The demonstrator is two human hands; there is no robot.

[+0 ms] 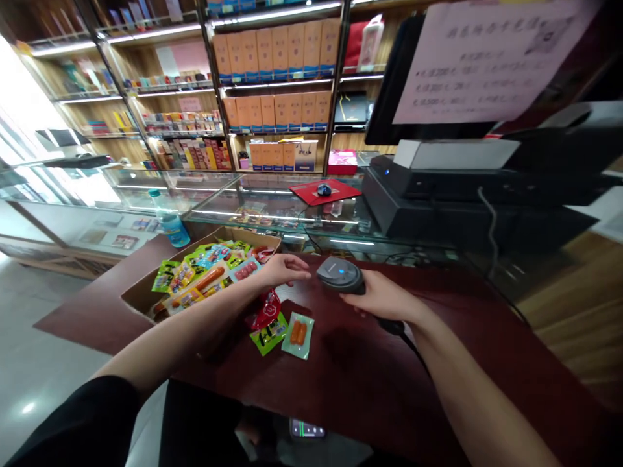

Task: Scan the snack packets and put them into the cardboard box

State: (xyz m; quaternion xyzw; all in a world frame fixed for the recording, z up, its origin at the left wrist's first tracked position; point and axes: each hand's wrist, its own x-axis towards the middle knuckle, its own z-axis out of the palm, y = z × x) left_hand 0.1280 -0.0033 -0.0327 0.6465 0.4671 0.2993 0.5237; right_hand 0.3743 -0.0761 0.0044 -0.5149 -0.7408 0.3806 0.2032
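Note:
My right hand (382, 297) is wrapped round the handle of a dark barcode scanner (339, 275) with a blue light on top. My left hand (286, 270) hovers just left of the scanner head, fingers extended, with nothing visible in it. Beneath and behind it stands a cardboard box (139, 299) full of snack packets (209, 256). On the dark red table (350, 376), below my left hand, lie a red packet (267, 311), a green packet (269, 334) and a clear packet with two orange sausages (298, 333).
A blue bottle (172, 227) stands behind the box. Beyond is a glass counter with a mouse (324, 189) on a red mat (341, 196). A monitor (389, 84) with a paper sign rises at right. A phone (307, 429) shows below the table edge.

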